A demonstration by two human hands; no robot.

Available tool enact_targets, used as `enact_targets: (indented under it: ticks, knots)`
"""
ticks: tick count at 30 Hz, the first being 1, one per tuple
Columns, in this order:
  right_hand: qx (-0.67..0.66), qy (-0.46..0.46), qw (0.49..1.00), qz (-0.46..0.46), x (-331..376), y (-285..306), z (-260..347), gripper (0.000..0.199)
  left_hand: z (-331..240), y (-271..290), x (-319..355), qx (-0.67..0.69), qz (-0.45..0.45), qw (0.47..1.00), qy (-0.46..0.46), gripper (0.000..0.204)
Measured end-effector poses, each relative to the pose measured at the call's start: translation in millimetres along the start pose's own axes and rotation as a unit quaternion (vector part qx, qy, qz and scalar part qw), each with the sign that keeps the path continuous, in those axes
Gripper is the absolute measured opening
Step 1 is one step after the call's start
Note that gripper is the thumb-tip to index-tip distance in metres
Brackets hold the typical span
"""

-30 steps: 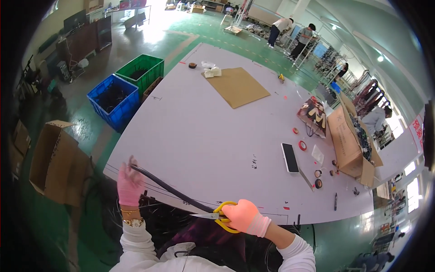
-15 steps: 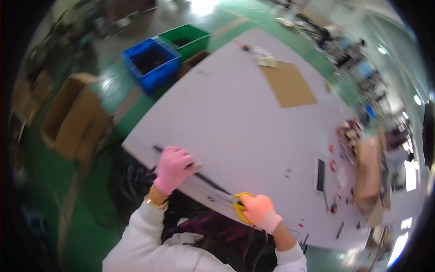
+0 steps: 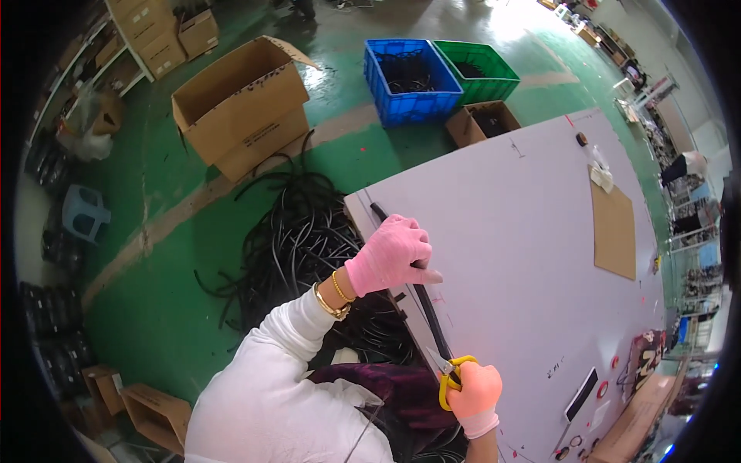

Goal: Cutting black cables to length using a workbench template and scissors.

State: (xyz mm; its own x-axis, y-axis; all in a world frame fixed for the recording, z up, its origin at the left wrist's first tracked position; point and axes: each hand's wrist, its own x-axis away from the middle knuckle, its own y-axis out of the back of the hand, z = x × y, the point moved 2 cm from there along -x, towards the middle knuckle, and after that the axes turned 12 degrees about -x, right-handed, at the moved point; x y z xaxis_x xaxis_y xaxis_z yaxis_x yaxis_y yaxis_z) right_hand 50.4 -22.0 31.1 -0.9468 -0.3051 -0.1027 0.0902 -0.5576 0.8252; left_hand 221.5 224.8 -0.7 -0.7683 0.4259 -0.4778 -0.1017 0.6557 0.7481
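Observation:
My left hand (image 3: pixel 395 253), in a pink glove, is closed around a black rubber tube (image 3: pixel 432 318) lying along the table's edge. One short end of the tube sticks out beyond my fist, near the table corner. In my right hand (image 3: pixel 475 392), gloved in orange-pink, is a pair of scissors (image 3: pixel 446 369) with yellow handles. The blades lie by the tube's lower end; whether they touch it I cannot tell. A heap of similar black tubes (image 3: pixel 289 231) lies on the floor to the left of the table.
The pale table (image 3: pixel 509 231) carries a brown cardboard sheet (image 3: pixel 614 231), a black-and-white flat device (image 3: pixel 581 393) and tape rolls (image 3: pixel 602 390). Beyond its far left edge stand a blue crate (image 3: pixel 413 108), a green crate (image 3: pixel 494 86) and a small carton (image 3: pixel 461 127). A large open carton (image 3: pixel 247 108) stands farther left.
The view has swung left, bringing the tube heap and large carton into fuller sight. Both hands keep their holds on the tube and scissors.

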Motion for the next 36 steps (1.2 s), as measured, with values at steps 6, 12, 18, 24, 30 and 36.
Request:
enact_targets:
  ticks: [6, 12, 18, 24, 30, 36]
  knots:
    - [-0.006, 0.034, 0.999, 0.033, -19.8, -9.1, 10.5, 0.036, 17.6, 6.7, 3.8, -0.052, -0.019, 0.998, -0.009, 0.043]
    - [-0.032, -0.032, 0.998, 0.04, -33.3, -10.8, 17.1, 0.031, 26.3, 1.5, 12.1, -0.107, -0.052, 0.993, 0.015, 0.042]
    - [-0.003, -0.047, 0.997, 0.063, -31.9, -11.3, 13.2, 0.035, 33.0, 1.3, 8.0, -0.113, -0.068, 0.99, 0.056, 0.037]
    - [-0.016, -0.061, 0.996, 0.059, -32.9, -11.2, 13.1, 0.046, 32.9, 1.5, 7.3, -0.1, -0.039, 0.992, 0.073, 0.031]
    - [0.008, -0.074, 0.995, 0.07, -29.2, -11.7, 9.4, 0.037, 34.0, 1.7, 8.4, -0.101, -0.058, 0.991, 0.07, 0.029]
    - [0.001, -0.066, 0.996, 0.064, -30.9, -12.9, 10.5, 0.038, 36.6, -0.9, 8.8, -0.102, -0.133, 0.985, 0.05, 0.032]
